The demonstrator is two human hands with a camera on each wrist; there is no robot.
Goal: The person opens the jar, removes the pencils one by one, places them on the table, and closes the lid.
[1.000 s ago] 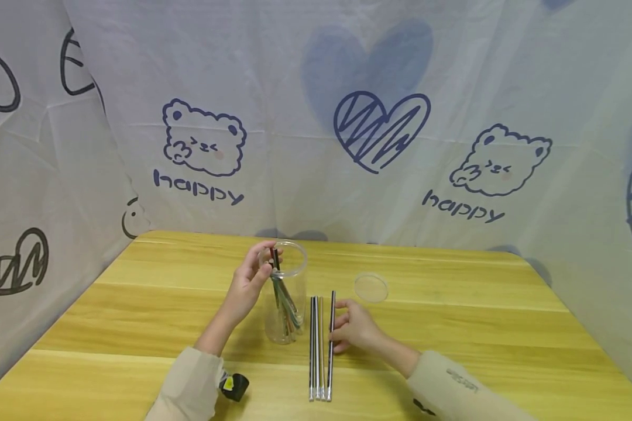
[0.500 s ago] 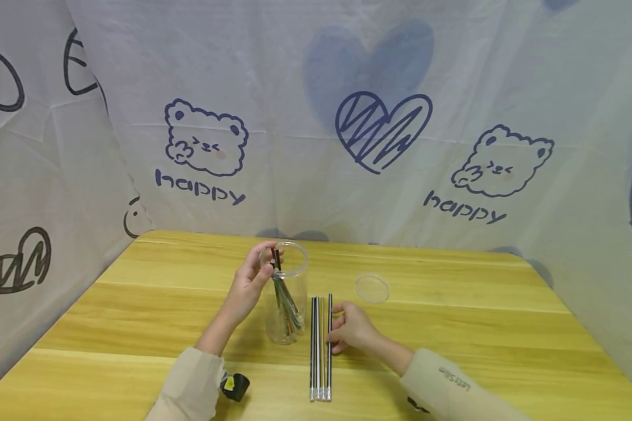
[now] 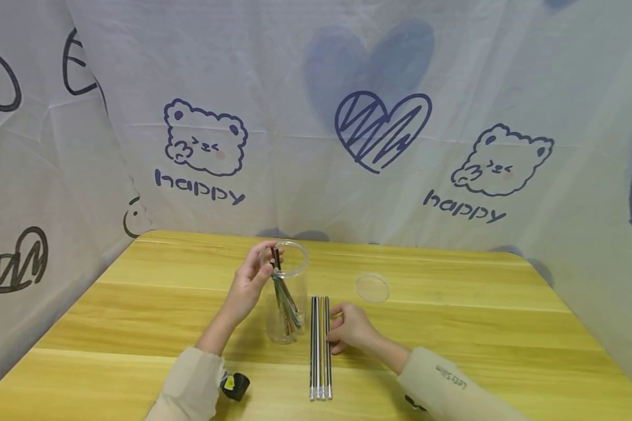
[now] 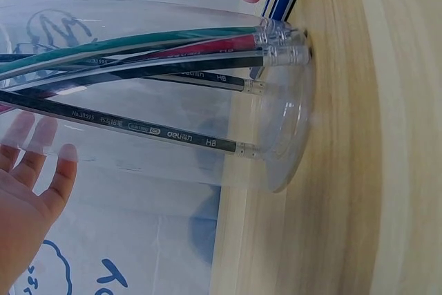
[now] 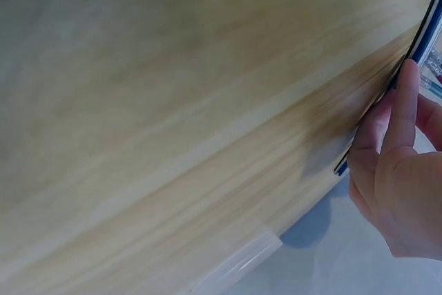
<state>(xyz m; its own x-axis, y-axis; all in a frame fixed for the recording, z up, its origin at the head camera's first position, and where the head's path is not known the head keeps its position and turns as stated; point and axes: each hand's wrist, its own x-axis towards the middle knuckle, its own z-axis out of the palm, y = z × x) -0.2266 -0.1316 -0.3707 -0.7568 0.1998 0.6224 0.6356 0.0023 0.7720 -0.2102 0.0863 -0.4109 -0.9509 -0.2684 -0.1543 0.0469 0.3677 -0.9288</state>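
My left hand [image 3: 246,289] grips a clear plastic jar [image 3: 301,295] near its rim, the thumb at the near side. Inside, several pencils [image 4: 173,132] lean together, dark, green and red, with their eraser ends at the jar's bottom. To the right of the jar, several pencils lie side by side on the table in a row, silvery ends toward me. My right hand [image 3: 355,327] touches the rightmost pencil [image 3: 329,365] along its right side with the fingertips. In the right wrist view one finger [image 5: 406,98] lies extended against this dark blue pencil.
A round clear lid [image 3: 371,288] lies flat on the yellow wood-grain table [image 3: 479,327], behind my right hand. A small black piece with a yellow mark [image 3: 235,386] sits by the left sleeve. A printed white cloth [image 3: 295,193] hangs behind the table's far edge.
The rightmost pencil has slid left against the row, and my right hand has moved left with it. The left hand and the jar have stayed in place.
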